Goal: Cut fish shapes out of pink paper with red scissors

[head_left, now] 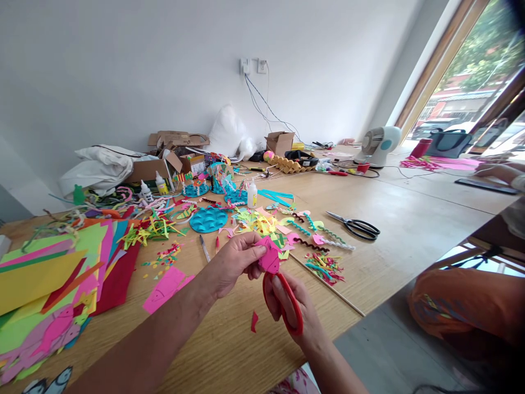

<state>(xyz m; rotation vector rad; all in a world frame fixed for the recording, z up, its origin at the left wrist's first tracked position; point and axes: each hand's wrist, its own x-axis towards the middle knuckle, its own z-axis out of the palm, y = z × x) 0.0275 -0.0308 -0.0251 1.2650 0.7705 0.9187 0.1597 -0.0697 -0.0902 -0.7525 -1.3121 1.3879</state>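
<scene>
My left hand (233,262) pinches a small pink paper piece (269,257) above the wooden table (410,219). My right hand (293,309) is closed through the handles of red scissors (283,301), whose blades meet the lower edge of the pink piece. A small red scrap (254,322) lies on the table just below my hands. A pink paper offcut (166,287) rests to the left of my left forearm.
Stacked coloured paper sheets (45,279) fill the left. Black scissors (356,225), pipe cleaners (324,241), a blue round tray (208,219), glue bottles (252,194) and boxes (281,142) crowd the middle and back. A white fan (377,145) stands far right. Another person's hand (498,171) and orange-clad knee (463,306) are at right.
</scene>
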